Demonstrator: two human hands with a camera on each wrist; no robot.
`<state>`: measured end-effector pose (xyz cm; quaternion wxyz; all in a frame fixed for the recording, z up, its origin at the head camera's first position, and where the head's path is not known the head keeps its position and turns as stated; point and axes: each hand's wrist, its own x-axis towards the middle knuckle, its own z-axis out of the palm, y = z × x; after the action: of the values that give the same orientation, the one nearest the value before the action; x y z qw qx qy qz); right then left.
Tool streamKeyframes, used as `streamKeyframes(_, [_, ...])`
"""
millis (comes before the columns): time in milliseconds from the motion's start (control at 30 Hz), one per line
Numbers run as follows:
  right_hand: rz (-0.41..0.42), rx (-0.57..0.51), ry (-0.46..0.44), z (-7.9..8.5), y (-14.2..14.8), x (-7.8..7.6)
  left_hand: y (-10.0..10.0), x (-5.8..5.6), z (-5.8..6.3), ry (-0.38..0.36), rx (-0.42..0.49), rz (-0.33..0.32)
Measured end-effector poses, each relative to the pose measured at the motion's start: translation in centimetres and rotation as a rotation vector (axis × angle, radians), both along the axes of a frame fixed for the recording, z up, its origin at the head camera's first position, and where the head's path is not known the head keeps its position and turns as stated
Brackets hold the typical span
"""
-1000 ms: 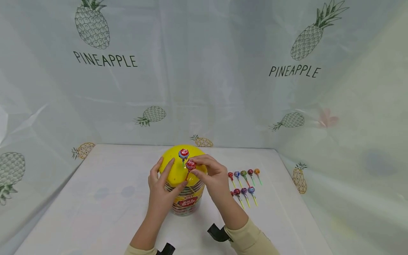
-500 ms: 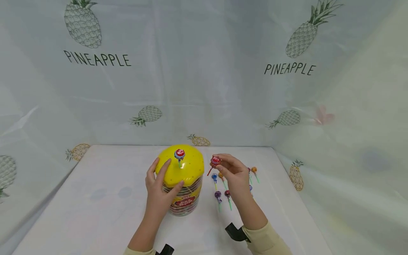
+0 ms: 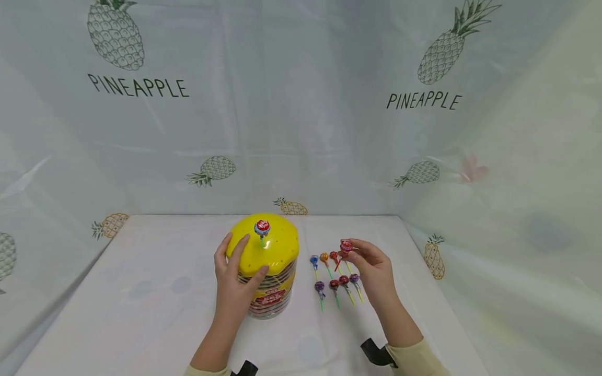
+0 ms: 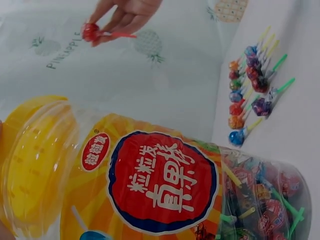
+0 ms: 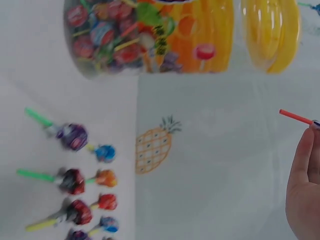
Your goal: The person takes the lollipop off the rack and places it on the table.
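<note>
A clear candy jar (image 3: 269, 298) with a domed yellow lid (image 3: 282, 245) stands upright on the table. A lollipop (image 3: 262, 228) with a red and blue wrapper sticks up from the lid. My left hand (image 3: 235, 284) rests spread on the lid's left side, thumb toward the front. Right of the jar, my right hand (image 3: 378, 267) pinches a red-wrapped lollipop (image 3: 346, 246) by its head, above the table; its red stick (image 5: 295, 117) points out in the right wrist view. Through the jar wall, loose lollipops (image 4: 265, 200) show at the bottom.
Two rows of lollipops (image 3: 334, 284) lie to the jar's right, partly behind my right hand. The white table (image 3: 155, 303) ends at a pineapple-printed curtain (image 3: 301, 104) at the back and sides.
My right hand has moved right, away from the lid, carrying the red lollipop over the right end of the rows. My left hand has stayed on the lid.
</note>
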<state>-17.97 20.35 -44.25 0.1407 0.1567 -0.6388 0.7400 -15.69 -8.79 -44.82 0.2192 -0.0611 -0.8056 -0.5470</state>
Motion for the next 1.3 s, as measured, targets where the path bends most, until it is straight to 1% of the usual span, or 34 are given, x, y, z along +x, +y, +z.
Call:
streamKeyframes(100, [-0.025,-0.001,-0.018,-0.9,1.3,0.0,-0.1,0.0,0.0,-0.005,-0.013,-0.006])
streamKeyframes(233, [-0.098,0.016,-0.086,-2.1,3.0,0.0,-0.3,0.0,0.2,-0.016,-0.016,-0.025])
streamKeyframes(333, [-0.133,0.021,-0.134,-3.0,4.4,-0.1,-0.5,0.2,0.4,-0.026,-0.019,-0.042])
streamKeyframes(433, [-0.162,0.045,-0.183,-3.9,5.8,-0.2,-0.7,0.2,0.5,-0.036,-0.034,-0.045])
streamKeyframes(533, [-0.182,0.084,-0.252,-4.7,7.2,-0.5,-0.7,0.3,0.6,-0.04,-0.042,-0.042])
streamKeyframes(733, [-0.214,0.119,-0.378,-6.4,9.6,-1.3,-0.7,0.2,0.5,-0.025,-0.05,-0.035])
streamKeyframes(833, [-0.233,0.17,-0.435,-7.3,10.7,-1.6,-0.7,0.2,0.4,-0.021,-0.051,-0.037])
streamKeyframes(900, [-0.231,0.224,-0.463,-7.8,11.3,-1.9,-0.8,0.2,0.4,-0.021,-0.052,-0.038])
streamKeyframes(1100, [-0.202,0.395,-0.496,-9.5,12.6,-3.2,-0.9,0.2,0.5,-0.019,-0.058,-0.04])
streamKeyframes(1300, [-0.194,0.47,-0.534,-11.0,13.4,-4.2,-0.9,0.3,0.6,-0.023,-0.062,-0.041])
